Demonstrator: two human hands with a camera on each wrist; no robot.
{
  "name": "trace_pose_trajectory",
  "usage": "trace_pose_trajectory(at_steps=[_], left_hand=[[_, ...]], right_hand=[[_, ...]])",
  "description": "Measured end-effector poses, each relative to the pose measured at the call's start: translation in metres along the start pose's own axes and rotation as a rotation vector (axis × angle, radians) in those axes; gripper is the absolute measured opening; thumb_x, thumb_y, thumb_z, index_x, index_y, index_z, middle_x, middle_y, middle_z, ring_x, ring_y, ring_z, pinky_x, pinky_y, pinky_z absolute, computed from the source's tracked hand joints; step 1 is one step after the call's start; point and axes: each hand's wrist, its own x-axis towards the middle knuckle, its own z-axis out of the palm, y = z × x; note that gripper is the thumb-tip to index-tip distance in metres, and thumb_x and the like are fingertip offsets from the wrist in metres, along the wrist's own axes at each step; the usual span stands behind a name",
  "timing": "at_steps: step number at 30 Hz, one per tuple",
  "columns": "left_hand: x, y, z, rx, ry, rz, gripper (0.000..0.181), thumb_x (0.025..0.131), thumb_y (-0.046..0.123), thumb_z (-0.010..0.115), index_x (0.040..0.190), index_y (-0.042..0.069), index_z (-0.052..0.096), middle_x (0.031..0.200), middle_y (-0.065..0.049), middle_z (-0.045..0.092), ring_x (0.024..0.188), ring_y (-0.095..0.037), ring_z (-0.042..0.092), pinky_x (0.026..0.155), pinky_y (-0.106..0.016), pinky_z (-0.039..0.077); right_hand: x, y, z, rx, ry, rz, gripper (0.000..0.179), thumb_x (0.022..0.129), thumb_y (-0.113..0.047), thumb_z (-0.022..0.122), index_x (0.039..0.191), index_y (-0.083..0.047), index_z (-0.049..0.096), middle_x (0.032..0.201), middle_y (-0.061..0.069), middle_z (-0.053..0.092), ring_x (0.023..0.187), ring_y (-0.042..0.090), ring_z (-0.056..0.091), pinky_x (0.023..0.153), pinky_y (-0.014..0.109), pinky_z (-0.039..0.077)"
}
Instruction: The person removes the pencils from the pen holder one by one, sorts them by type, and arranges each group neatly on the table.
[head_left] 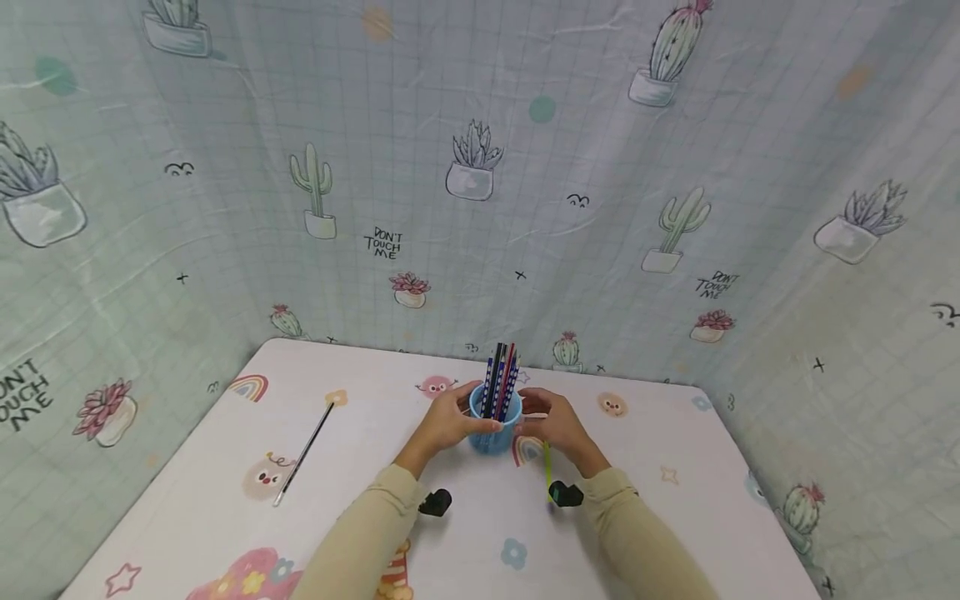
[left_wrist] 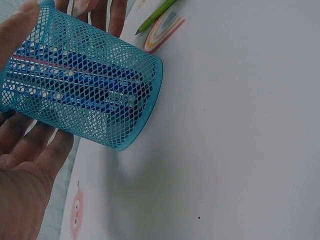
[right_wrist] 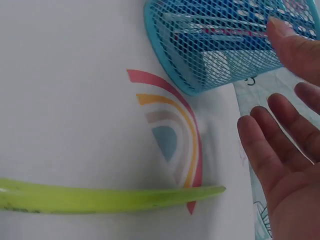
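A light blue mesh pen cup (head_left: 492,442) stands toward the back of the table, with several dark blue, black and red pencils (head_left: 501,379) upright in it. My left hand (head_left: 444,422) grips the cup from its left side, thumb across the front and fingers round the back, as the left wrist view (left_wrist: 30,170) also shows. On the other side is my right hand (head_left: 557,425), its fingers spread and loosely bent, the thumb (right_wrist: 295,50) overlapping the mesh. A yellow-green pencil (right_wrist: 100,200) lies on the table below my right hand, its tip over the printed rainbow.
A dark, slim pencil-like stick (head_left: 303,454) lies at an angle on the left of the white, cartoon-printed table (head_left: 465,533). Cactus-printed cloth (head_left: 517,225) hangs close behind the table's back edge and along both sides. Black wrist devices (head_left: 435,502) sit under both forearms.
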Motion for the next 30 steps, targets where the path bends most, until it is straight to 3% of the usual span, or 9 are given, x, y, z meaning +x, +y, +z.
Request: trace_pose_trajectory(at_steps=[6, 11, 19, 23, 30], left_hand=[[0.005, 0.000, 0.001, -0.014, -0.023, 0.036, 0.090, 0.069, 0.044, 0.088, 0.145, 0.020, 0.049, 0.137, -0.002, 0.062, 0.127, -0.023, 0.060, 0.108, -0.041, 0.049], [0.006, 0.002, 0.000, -0.007, -0.019, 0.051, 0.087, 0.068, 0.044, 0.088, 0.144, 0.020, 0.051, 0.136, -0.002, 0.063, 0.125, -0.021, 0.060, 0.106, -0.040, 0.050], [0.000, 0.000, -0.001, -0.006, -0.001, 0.021, 0.087, 0.067, 0.044, 0.089, 0.142, 0.019, 0.052, 0.137, -0.003, 0.061, 0.127, -0.024, 0.059, 0.107, -0.042, 0.050], [0.001, 0.000, 0.000, -0.002, 0.012, 0.018, 0.088, 0.066, 0.045, 0.090, 0.142, 0.018, 0.053, 0.138, -0.004, 0.060, 0.128, -0.027, 0.058, 0.106, -0.044, 0.050], [0.001, 0.007, -0.007, 0.024, -0.021, 0.007, 0.089, 0.070, 0.042, 0.088, 0.144, 0.011, 0.050, 0.142, -0.010, 0.057, 0.130, -0.033, 0.056, 0.107, -0.049, 0.048]], right_hand=[[-0.003, -0.001, 0.013, 0.074, -0.056, -0.013, 0.080, 0.072, -0.009, 0.087, 0.142, -0.015, 0.050, 0.136, 0.010, 0.060, 0.124, 0.031, 0.059, 0.103, 0.044, 0.052], [0.000, -0.004, 0.033, 0.083, 0.007, -0.009, 0.089, 0.068, -0.014, 0.091, 0.145, -0.018, 0.044, 0.141, 0.007, 0.056, 0.130, 0.030, 0.054, 0.109, 0.050, 0.046], [0.000, -0.001, 0.045, -0.052, 0.098, 0.021, 0.089, 0.061, -0.034, 0.095, 0.136, -0.013, 0.052, 0.129, 0.007, 0.065, 0.119, 0.025, 0.061, 0.105, 0.049, 0.050], [0.000, -0.002, 0.044, -0.087, 0.099, 0.008, 0.085, 0.061, -0.034, 0.095, 0.133, -0.012, 0.055, 0.126, 0.007, 0.067, 0.117, 0.025, 0.062, 0.103, 0.048, 0.051], [0.004, -0.003, 0.044, -0.114, 0.079, 0.036, 0.086, 0.060, -0.037, 0.095, 0.134, -0.014, 0.056, 0.128, 0.005, 0.066, 0.120, 0.025, 0.062, 0.106, 0.049, 0.049]])
